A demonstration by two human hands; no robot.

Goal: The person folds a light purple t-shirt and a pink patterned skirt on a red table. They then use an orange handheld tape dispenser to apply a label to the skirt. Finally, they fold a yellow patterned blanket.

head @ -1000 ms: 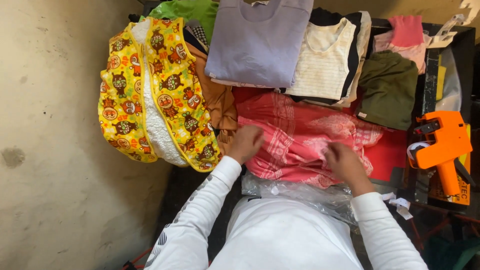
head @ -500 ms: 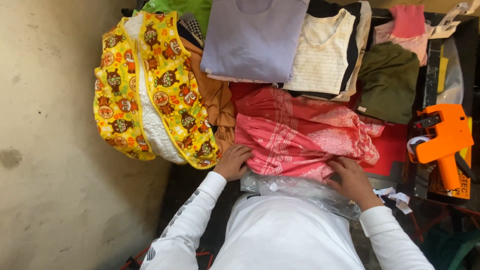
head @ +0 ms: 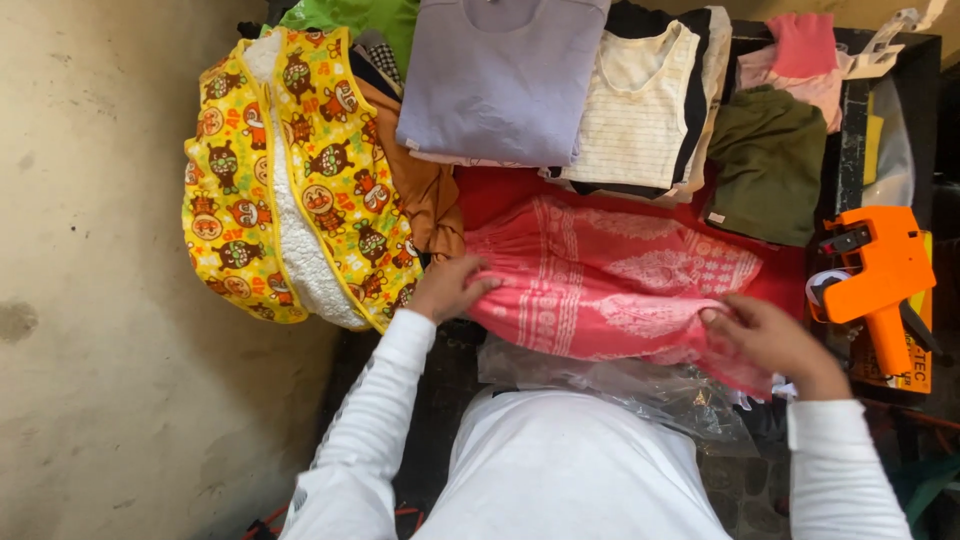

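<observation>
Across the table's middle, below the lilac top (head: pixel 505 80) and beside the yellow cartoon vest (head: pixel 290 180): pink patterned garment (head: pixel 610 275), left hand (head: pixel 447 288) pinching its left edge, right hand (head: pixel 765 340) closed on its right end. Best handled taut and level, edges aligned, clear of the crinkled plastic bag (head: pixel 620 385).

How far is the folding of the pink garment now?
Done: other clothes, such as the lilac top, lie folded above. In hand: left hand and right hand grip the pink patterned garment, which lies flattened. Left: it is not yet folded small.
</observation>
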